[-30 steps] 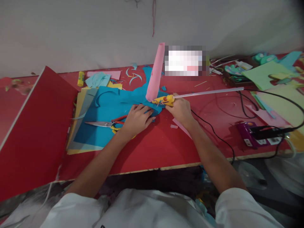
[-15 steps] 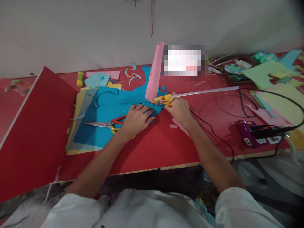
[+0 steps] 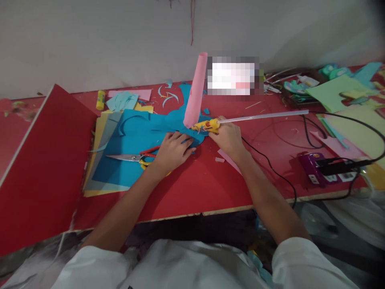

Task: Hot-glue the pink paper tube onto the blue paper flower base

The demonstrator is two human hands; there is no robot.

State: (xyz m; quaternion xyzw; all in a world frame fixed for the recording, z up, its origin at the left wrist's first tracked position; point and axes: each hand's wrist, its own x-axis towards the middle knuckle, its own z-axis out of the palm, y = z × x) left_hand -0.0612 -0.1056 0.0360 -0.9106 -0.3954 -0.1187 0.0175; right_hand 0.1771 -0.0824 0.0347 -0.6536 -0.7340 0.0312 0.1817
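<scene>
My right hand (image 3: 230,138) is wrapped around a yellow glue gun (image 3: 212,125), with a long clear glue stick (image 3: 264,117) sticking out of its back. The nozzle is at the base of a pink rolled paper tube (image 3: 195,92), which stands slightly tilted on a cut blue paper shape (image 3: 171,120). Whether the nozzle touches the tube is hard to make out. My left hand (image 3: 174,150) lies on the blue paper with fingers stretched out, pressing its near edge. Beside the left wrist, scissors (image 3: 135,158) with red and yellow handles rest on the blue sheets.
A yellow glue stick tube (image 3: 101,100) stands near paper scraps at the back left. On the right, a purple power box (image 3: 314,170) sits with a black cable (image 3: 270,168) trailing over the red table (image 3: 195,192). A red panel (image 3: 45,168) rises at left.
The clear glue stick's far end has shifted slightly to the right. Both hands and the pink tube stay almost where they were.
</scene>
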